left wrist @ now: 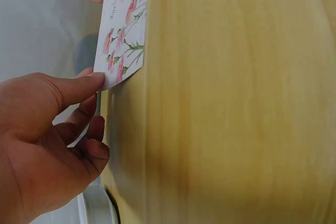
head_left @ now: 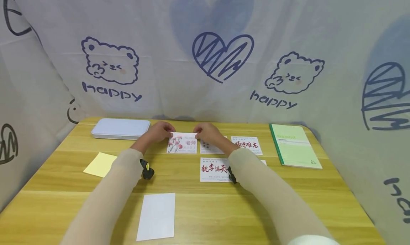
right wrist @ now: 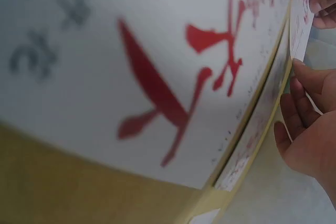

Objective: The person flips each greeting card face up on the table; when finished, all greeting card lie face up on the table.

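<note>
A white greeting card with pink flowers (head_left: 182,144) is at the far side of the wooden table. My left hand (head_left: 159,130) pinches its upper left corner, thumb on the printed face in the left wrist view. At the opposite upper corner, my right hand (head_left: 209,134) pinches the card between thumb and finger. Under the right forearm lies a card with dark writing (head_left: 209,148), partly covered. Nearer me is a card with large red characters (head_left: 214,169), its right end hidden by the right wrist. Another red-lettered card (head_left: 246,144) lies to the right.
A pale flat case (head_left: 120,127) stands at the back left, with a yellow paper pad (head_left: 100,164) in front. One blank white card (head_left: 156,216) lies near the front. At the right is a green notebook (head_left: 294,145). A printed cloth (head_left: 166,78) hangs behind the table.
</note>
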Demonstrator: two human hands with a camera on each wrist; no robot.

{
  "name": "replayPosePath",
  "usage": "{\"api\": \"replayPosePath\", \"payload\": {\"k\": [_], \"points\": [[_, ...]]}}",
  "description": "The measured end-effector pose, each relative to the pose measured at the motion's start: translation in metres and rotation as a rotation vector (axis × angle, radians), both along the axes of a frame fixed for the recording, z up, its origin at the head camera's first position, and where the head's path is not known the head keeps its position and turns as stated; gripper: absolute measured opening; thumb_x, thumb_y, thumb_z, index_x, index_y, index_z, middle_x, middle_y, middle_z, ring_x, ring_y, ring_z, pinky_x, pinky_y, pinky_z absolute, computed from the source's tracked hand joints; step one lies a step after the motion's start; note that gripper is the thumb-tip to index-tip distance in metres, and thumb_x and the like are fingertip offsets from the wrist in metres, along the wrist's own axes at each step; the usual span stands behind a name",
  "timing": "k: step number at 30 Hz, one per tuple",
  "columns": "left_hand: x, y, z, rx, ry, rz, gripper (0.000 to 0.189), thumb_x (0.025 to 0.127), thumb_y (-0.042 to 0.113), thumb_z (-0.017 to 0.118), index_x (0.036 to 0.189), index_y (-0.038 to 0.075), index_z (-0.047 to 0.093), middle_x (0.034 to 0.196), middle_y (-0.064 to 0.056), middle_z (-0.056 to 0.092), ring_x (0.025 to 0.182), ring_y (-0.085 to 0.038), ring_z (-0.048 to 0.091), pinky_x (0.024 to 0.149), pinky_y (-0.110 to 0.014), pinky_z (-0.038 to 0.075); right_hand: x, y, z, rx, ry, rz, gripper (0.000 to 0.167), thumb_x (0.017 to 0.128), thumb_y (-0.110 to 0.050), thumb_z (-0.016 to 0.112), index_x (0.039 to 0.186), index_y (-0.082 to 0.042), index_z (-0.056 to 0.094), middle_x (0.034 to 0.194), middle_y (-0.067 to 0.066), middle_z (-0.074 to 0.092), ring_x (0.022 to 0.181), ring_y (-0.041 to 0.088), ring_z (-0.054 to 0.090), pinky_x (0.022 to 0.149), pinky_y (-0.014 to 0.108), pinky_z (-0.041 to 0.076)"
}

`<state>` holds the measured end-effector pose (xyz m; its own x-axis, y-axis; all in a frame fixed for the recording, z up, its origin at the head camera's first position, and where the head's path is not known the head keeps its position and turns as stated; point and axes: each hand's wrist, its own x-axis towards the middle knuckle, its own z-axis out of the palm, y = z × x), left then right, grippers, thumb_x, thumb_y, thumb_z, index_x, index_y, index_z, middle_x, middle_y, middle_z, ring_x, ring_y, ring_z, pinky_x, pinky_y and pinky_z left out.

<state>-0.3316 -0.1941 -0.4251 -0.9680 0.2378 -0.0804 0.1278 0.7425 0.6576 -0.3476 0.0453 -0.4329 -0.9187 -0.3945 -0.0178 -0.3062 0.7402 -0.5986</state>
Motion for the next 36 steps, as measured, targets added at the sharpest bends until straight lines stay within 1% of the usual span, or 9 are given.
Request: {"api": "replayPosePath", "payload": {"k": [2, 9, 18, 20, 24, 26, 28, 32, 36], "points": [[-0.001, 0.000, -0.001, -0.014, -0.005, -0.009, 0.021, 0.097, 0.006, 0.061, 0.115, -0.003, 0.068, 0.109, -0.017, 0.065, 0.095, -0.026, 0.056, 0.089, -0.039, 0.046, 0.000, -0.002, -0.001, 0.026, 0.012, -0.012, 0.016, 0.093, -0.015, 0.073, 0.109, -0.013, 0.073, 0.105, 0.002, 0.071, 0.096, 0.018, 0.062, 0.097, 0.039, 0.048], [-0.001, 0.002, -0.001, -0.040, -0.034, -0.007, 0.019, 0.098, 0.006, 0.060, 0.114, -0.002, 0.068, 0.110, -0.016, 0.064, 0.098, -0.027, 0.054, 0.093, -0.040, 0.045, -0.003, -0.005, -0.004, 0.104, 0.065, -0.014, 0.015, 0.094, -0.020, 0.073, 0.108, -0.017, 0.075, 0.102, -0.003, 0.073, 0.097, 0.017, 0.064, 0.117, 0.046, 0.028], [0.001, 0.005, 0.001, -0.091, -0.014, -0.045, 0.021, 0.099, 0.007, 0.059, 0.116, -0.002, 0.067, 0.114, -0.017, 0.066, 0.100, -0.028, 0.056, 0.097, -0.044, 0.046, -0.006, -0.001, -0.005, 0.171, 0.111, 0.009, 0.020, 0.094, -0.023, 0.072, 0.113, -0.018, 0.074, 0.107, -0.004, 0.073, 0.103, 0.016, 0.064, 0.111, 0.045, 0.031], [0.001, 0.004, 0.001, -0.092, -0.006, -0.040, 0.022, 0.099, 0.008, 0.059, 0.117, -0.002, 0.066, 0.115, -0.018, 0.066, 0.100, -0.028, 0.056, 0.097, -0.043, 0.046, -0.005, 0.001, -0.003, 0.123, 0.099, 0.015, 0.023, 0.097, -0.025, 0.069, 0.118, -0.017, 0.072, 0.110, -0.003, 0.071, 0.104, 0.016, 0.063, 0.110, 0.044, 0.034], [0.006, 0.000, 0.004, -0.074, 0.010, -0.041, 0.025, 0.100, 0.011, 0.057, 0.120, -0.002, 0.065, 0.118, -0.019, 0.065, 0.100, -0.028, 0.056, 0.094, -0.043, 0.047, 0.002, 0.008, 0.007, -0.157, 0.041, 0.014, 0.029, 0.102, -0.023, 0.060, 0.126, -0.008, 0.066, 0.116, 0.006, 0.067, 0.106, 0.022, 0.061, 0.098, 0.042, 0.047], [0.012, -0.003, 0.007, -0.068, 0.019, -0.053, 0.026, 0.101, 0.012, 0.056, 0.121, -0.001, 0.064, 0.120, -0.020, 0.064, 0.103, -0.029, 0.057, 0.095, -0.044, 0.048, 0.007, 0.011, 0.014, -0.292, 0.022, 0.017, 0.030, 0.103, -0.021, 0.058, 0.128, -0.006, 0.065, 0.116, 0.008, 0.066, 0.106, 0.023, 0.060, 0.090, 0.038, 0.052], [0.023, -0.007, 0.013, -0.067, 0.023, -0.066, 0.028, 0.101, 0.013, 0.056, 0.123, -0.001, 0.064, 0.122, -0.021, 0.063, 0.107, -0.031, 0.057, 0.096, -0.046, 0.047, 0.016, 0.012, 0.021, -0.363, 0.006, 0.025, 0.029, 0.104, -0.020, 0.058, 0.128, -0.005, 0.065, 0.115, 0.009, 0.066, 0.104, 0.023, 0.060, 0.086, 0.035, 0.052], [0.051, -0.015, 0.022, -0.047, 0.043, -0.109, 0.029, 0.101, 0.012, 0.057, 0.125, -0.002, 0.064, 0.123, -0.021, 0.064, 0.112, -0.034, 0.059, 0.095, -0.049, 0.049, 0.039, 0.012, 0.027, -0.371, -0.017, 0.037, 0.028, 0.103, -0.020, 0.059, 0.126, -0.006, 0.066, 0.112, 0.009, 0.068, 0.099, 0.020, 0.061, 0.080, 0.029, 0.051], [0.082, -0.022, 0.027, 0.018, 0.043, -0.113, 0.026, 0.102, 0.013, 0.057, 0.123, 0.000, 0.065, 0.118, -0.016, 0.066, 0.101, -0.029, 0.062, 0.085, -0.041, 0.052, 0.071, 0.009, 0.028, -0.356, -0.048, 0.054, 0.026, 0.102, -0.024, 0.061, 0.121, -0.007, 0.068, 0.111, 0.007, 0.069, 0.096, 0.019, 0.061, 0.078, 0.031, 0.051]]}}
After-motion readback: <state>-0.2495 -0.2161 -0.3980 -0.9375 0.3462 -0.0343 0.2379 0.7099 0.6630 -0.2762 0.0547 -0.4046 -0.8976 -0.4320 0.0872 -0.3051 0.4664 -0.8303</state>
